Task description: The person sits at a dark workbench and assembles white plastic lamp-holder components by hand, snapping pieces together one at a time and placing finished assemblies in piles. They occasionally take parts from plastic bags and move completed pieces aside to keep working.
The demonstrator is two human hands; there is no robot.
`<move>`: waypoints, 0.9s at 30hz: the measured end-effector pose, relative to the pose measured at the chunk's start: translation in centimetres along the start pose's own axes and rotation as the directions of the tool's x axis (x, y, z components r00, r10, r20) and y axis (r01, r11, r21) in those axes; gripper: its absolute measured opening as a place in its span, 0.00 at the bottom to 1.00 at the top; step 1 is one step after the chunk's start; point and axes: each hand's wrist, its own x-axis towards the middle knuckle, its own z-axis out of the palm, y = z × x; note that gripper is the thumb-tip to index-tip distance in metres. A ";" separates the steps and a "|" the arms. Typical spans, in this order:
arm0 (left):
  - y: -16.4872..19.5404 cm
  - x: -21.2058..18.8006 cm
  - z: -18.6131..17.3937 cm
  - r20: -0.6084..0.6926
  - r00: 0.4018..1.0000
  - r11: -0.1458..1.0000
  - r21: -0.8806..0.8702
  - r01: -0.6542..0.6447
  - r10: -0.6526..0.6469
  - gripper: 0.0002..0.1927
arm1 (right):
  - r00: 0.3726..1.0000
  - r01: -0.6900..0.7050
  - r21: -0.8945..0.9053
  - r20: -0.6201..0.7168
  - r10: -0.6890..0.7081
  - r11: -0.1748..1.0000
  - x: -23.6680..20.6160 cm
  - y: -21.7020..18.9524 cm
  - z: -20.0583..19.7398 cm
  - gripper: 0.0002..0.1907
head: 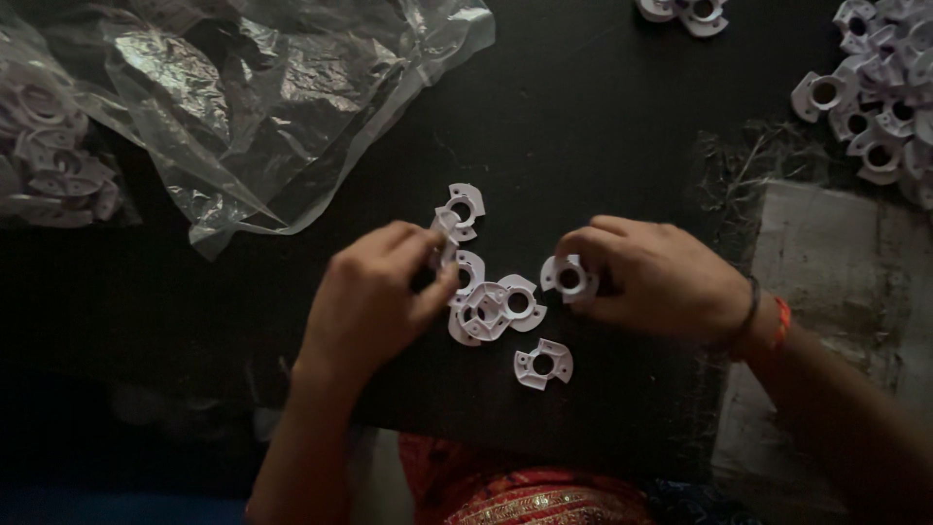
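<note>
Pinching a white plastic ring piece [569, 278], right hand [661, 277] closed on it, left hand [374, 297] gripping another white piece [445, 226]

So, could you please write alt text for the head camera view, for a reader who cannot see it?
Seen from above, a person's left hand pinches one small white plastic ring part and the right hand holds another, over a loose cluster of the same parts on a black table. A crumpled clear plastic bag lies upper left, a larger pile of parts upper right.
</note>
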 end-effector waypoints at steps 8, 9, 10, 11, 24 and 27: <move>1.7 0.4 2.0 0.070 0.912 0.673 -0.653 0.348 -0.404 0.11 | 0.984 -0.072 0.655 -0.078 0.163 0.752 -2.3 3.3 2.0 0.11; 2.0 0.5 2.3 0.096 0.911 0.673 -0.644 0.364 -0.400 0.12 | 0.982 -0.032 0.756 -0.100 0.163 0.653 -2.5 3.6 2.3 0.11; 2.3 0.7 2.6 0.124 0.910 0.674 -0.634 0.380 -0.396 0.13 | 0.978 0.011 0.842 -0.120 0.168 0.539 -2.7 4.0 2.7 0.11; 2.6 0.7 2.8 0.155 0.907 0.674 -0.623 0.397 -0.391 0.14 | 0.974 0.055 0.909 -0.139 0.178 0.413 -2.9 4.2 3.0 0.11; 2.9 0.6 3.7 0.197 0.948 0.560 -0.769 0.308 -0.250 0.22 | 0.950 0.055 0.985 -0.102 0.294 0.165 -2.6 4.2 4.1 0.14; 2.8 0.2 3.7 0.192 0.960 0.550 -0.789 0.274 -0.204 0.24 | 0.952 0.002 0.979 -0.065 0.299 0.206 -2.2 3.9 4.2 0.16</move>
